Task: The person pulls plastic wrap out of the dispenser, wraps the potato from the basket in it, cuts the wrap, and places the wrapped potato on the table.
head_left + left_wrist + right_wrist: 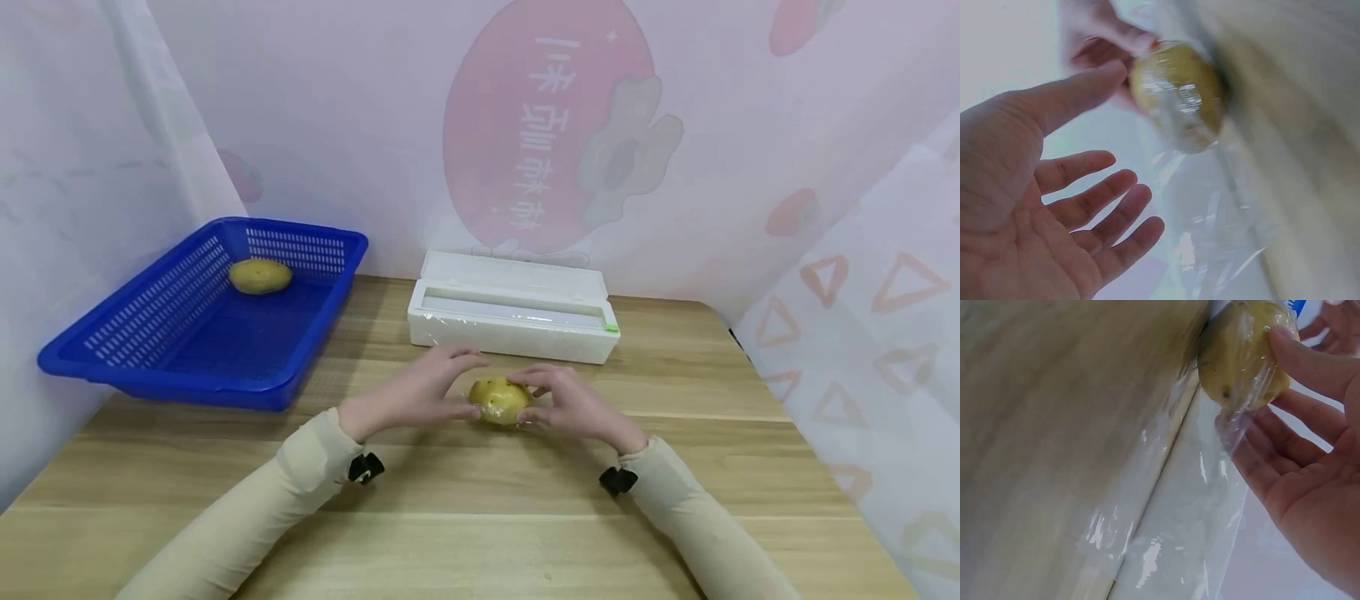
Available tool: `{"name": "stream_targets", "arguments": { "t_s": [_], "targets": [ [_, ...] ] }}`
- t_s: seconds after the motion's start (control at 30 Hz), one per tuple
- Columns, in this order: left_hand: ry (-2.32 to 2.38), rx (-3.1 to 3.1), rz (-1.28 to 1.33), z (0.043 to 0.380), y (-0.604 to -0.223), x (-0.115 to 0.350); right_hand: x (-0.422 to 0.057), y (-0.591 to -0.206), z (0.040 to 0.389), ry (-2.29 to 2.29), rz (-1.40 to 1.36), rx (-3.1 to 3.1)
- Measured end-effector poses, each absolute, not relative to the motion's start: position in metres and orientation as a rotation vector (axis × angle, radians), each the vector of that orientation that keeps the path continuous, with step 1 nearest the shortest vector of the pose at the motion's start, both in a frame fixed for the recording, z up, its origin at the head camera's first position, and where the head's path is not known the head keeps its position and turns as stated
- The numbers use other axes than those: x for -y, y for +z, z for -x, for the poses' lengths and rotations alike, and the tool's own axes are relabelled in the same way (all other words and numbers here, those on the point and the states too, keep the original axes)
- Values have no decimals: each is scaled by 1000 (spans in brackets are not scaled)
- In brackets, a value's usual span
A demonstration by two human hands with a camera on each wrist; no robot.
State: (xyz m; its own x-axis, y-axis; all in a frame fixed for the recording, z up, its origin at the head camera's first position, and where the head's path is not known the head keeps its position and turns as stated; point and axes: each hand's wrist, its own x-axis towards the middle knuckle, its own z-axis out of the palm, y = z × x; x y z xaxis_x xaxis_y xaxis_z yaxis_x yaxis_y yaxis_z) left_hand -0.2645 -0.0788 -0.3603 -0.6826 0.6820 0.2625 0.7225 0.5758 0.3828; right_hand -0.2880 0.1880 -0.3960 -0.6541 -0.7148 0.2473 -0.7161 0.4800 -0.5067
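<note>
A yellow potato (pixel 498 402) lies partly wrapped in clear plastic film on the wooden table, between the two hands. My right hand (pixel 566 404) grips it from the right, its thumb (pixel 1310 362) pressed on the film-covered skin and its fingers around the lower side. On the left, my left hand (pixel 420 390) is spread with thumb and fingers apart, the thumb tip close beside the potato. Loose clear film (pixel 1210 219) trails from the potato in both wrist views, shiny and creased.
Behind the hands stands a white cling film box (pixel 517 335) with its lid raised and a green piece at its right end. A blue plastic basket (pixel 318 333) at the left contains another potato (pixel 259 276). Printed fabric (pixel 360 125) hangs behind the table.
</note>
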Motion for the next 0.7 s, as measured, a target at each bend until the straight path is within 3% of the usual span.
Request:
{"name": "stream_targets", "arguments": {
  "t_s": [0.23, 0.7],
  "targets": [
    [-631, 2679, 1217, 259, -349, 76, -190, -395, 293, 1059, -1320, 2710],
    [-460, 2779, 1294, 290, -374, 51, -191, -395, 292, 1223, -1245, 2779]
  ]
}}
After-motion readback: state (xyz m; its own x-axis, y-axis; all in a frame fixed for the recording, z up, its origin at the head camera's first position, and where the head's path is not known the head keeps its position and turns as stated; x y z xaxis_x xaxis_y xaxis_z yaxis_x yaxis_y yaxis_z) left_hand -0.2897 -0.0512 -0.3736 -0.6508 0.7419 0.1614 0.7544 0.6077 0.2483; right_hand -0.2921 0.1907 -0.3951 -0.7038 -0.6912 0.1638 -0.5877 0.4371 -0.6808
